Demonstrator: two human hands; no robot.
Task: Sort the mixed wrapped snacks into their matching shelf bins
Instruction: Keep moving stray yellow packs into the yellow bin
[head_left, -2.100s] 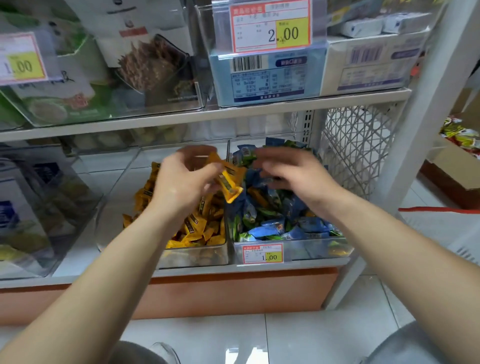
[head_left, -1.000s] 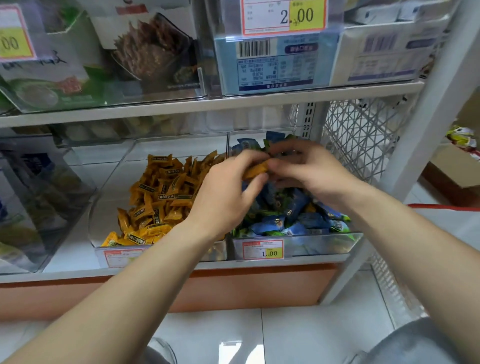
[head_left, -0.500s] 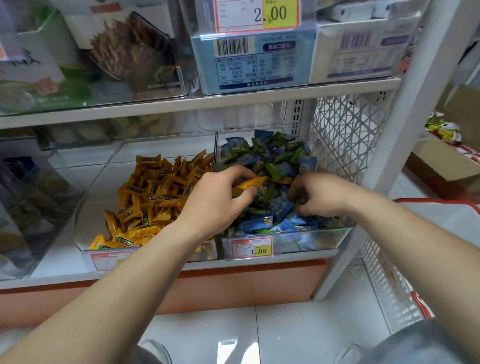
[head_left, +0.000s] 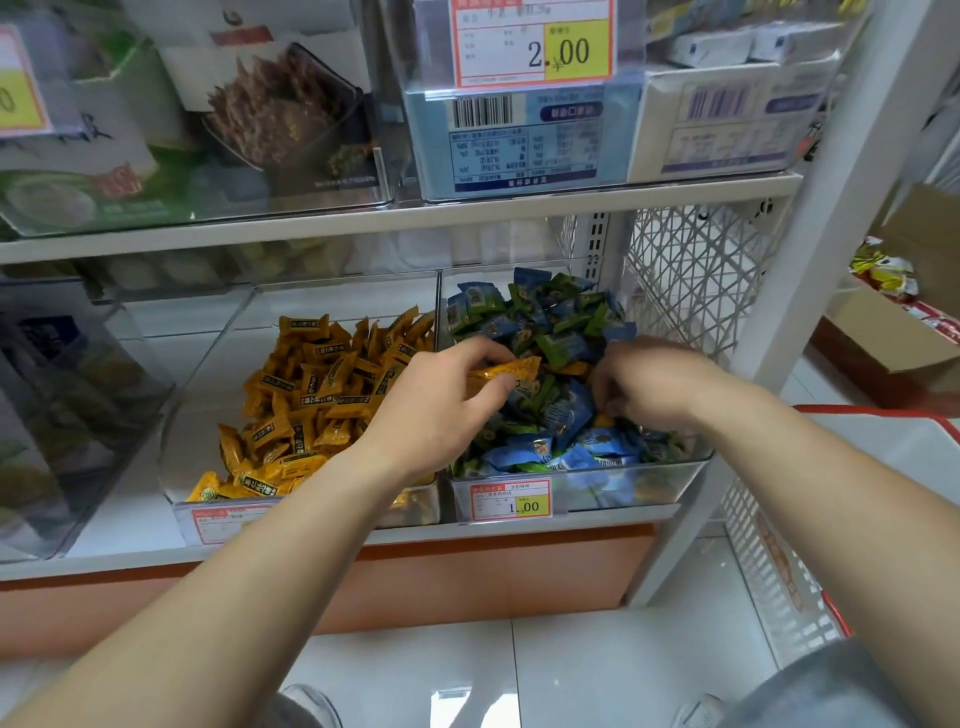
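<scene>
The left hand (head_left: 436, 410) pinched one orange snack (head_left: 505, 372) between thumb and curled forefinger. The snack's long axis lay almost level, running left to right and rising slightly rightward; its free crimped end pointed toward the right hand (head_left: 649, 384). The snack was held just above the pile in the right bin (head_left: 649, 483). The right hand's fingers were curled downward into the blue and green snacks (head_left: 545, 322), and whether they gripped anything could not be determined.

One second earlier both hands had met at the snack. Since then the right hand had moved off to the right and down into the pile, while the left hand kept its pinch.

Both bins were clear rigid plastic with sloped walls. The left bin (head_left: 202, 374) held loose orange snacks (head_left: 311, 384), flat glossy pillow packs with dark printed bands. A red-bordered price label (head_left: 511, 501) sat on the right bin's front wall. A white mesh panel (head_left: 691, 280) closed the shelf's right side.
</scene>
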